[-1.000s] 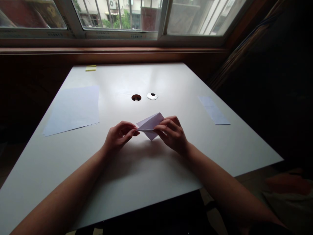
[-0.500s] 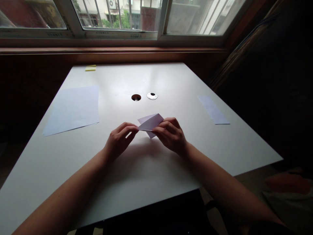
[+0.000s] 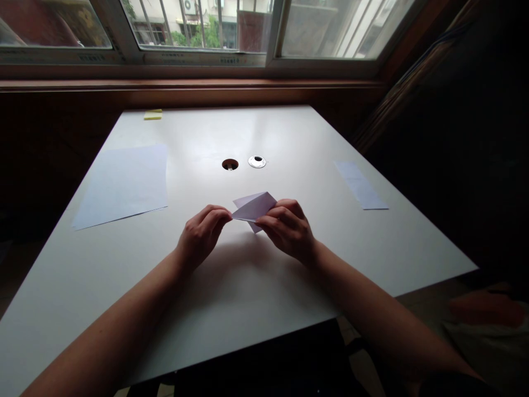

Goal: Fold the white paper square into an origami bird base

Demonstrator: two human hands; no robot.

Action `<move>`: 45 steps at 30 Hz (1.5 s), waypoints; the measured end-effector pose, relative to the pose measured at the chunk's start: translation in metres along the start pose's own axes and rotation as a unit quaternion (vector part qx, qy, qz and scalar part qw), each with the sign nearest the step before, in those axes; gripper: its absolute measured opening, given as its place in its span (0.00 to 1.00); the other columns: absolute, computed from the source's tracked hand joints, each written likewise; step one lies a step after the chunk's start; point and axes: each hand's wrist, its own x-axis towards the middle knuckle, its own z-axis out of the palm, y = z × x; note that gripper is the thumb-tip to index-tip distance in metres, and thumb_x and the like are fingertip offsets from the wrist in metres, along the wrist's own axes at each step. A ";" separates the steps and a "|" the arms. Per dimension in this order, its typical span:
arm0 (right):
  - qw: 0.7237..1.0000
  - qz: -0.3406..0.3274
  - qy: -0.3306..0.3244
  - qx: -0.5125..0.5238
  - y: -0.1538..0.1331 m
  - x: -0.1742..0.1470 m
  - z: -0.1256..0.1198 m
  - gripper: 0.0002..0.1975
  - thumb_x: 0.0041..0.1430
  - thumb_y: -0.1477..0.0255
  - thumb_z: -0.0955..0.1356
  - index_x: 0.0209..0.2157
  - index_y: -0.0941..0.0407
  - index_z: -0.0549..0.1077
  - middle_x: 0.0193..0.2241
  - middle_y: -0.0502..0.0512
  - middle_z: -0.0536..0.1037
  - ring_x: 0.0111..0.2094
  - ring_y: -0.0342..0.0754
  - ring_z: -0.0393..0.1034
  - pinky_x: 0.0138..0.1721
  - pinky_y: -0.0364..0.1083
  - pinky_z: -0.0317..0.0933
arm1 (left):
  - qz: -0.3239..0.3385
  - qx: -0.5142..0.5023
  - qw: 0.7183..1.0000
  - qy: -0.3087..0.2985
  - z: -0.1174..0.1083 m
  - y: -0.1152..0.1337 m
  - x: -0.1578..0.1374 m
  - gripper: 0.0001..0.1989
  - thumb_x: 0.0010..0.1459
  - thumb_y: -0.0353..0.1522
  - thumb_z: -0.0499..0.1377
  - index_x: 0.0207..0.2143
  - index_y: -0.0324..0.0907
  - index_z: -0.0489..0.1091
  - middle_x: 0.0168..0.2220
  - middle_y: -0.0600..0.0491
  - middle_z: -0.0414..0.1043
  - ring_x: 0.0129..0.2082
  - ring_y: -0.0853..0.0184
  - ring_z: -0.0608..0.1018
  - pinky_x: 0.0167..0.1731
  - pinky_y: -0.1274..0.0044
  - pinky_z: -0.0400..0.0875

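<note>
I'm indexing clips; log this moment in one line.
held: pointed folded pale-lilac paper; left hand: pinching left tip; right hand: gripping right side

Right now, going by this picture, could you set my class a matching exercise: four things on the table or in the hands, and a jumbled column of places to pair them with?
Things
1. Folded paper
2. Yellow pad
3. Silver disc
4. Narrow paper strip

Places
A. Near the right edge of the table
B. Just to the right of the round hole
C. Between the fingers of the left hand and right hand
D. At the table's far left corner

Right pairs: 1-C, 2-D, 3-B, 4-A
</note>
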 end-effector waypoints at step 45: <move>0.975 0.170 0.092 0.113 0.010 0.005 0.002 0.09 0.60 0.75 0.71 0.42 0.49 0.75 0.39 0.55 0.74 0.49 0.54 0.69 0.49 0.58 0.68 | -0.196 -0.289 0.936 -0.048 -0.005 0.000 0.004 0.08 0.61 0.35 0.63 0.35 0.38 0.74 0.31 0.49 0.75 0.29 0.67 0.80 0.30 0.76 0.77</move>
